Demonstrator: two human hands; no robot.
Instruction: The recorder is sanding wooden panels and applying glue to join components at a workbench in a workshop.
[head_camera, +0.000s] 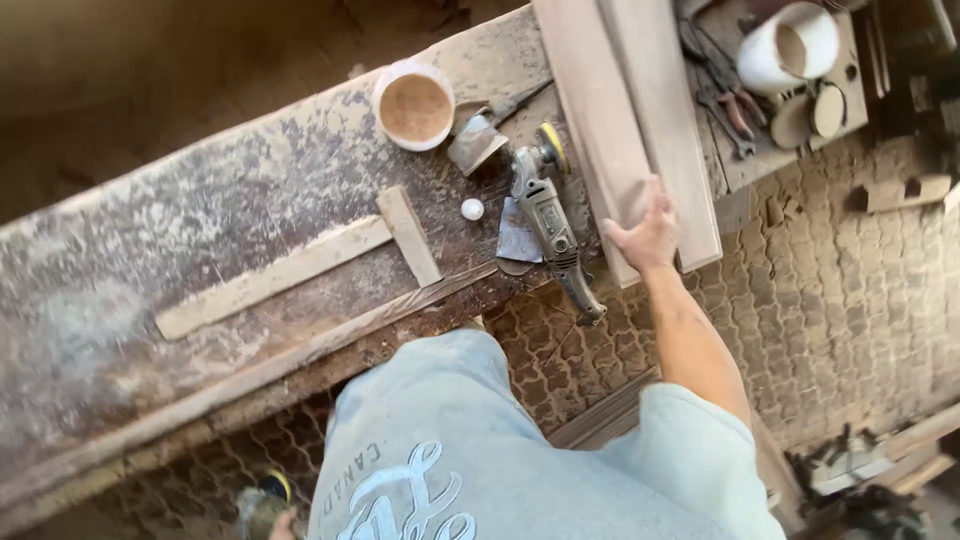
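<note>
Sawdust covers the long, worn wooden table (150, 250) that runs from the lower left of the frame up to the upper middle. The right hand (645, 232) reaches forward, right of the centre, and rests on the near end of a pale, flat wooden board (640, 110); the fingers curl over the board's edge and grip it, though how tightly they close I cannot tell. This board lies across the right end of the table and goes up out of the frame at the top. Just to the left of the hand lies a grey angle grinder with a yellow-edged disc (545, 215), its handle pointing toward the lower right. Under it is a grey piece of sandpaper (518, 240), and above it a metal scraper with a dark handle (485, 135). A white round tub filled with brown sawdust (414, 105) stands near the upper middle, and a small white cap (472, 209) lies below it. Two light wooden strips joined in a T shape (300, 265) lie in the middle of the table. The left hand (282, 523) is only partly seen at the bottom edge, beside a dark object with a yellow band (265, 497); its fingers are hidden. In the upper right, a white roll (790, 45) and pliers (735, 110) lie on another surface.
</note>
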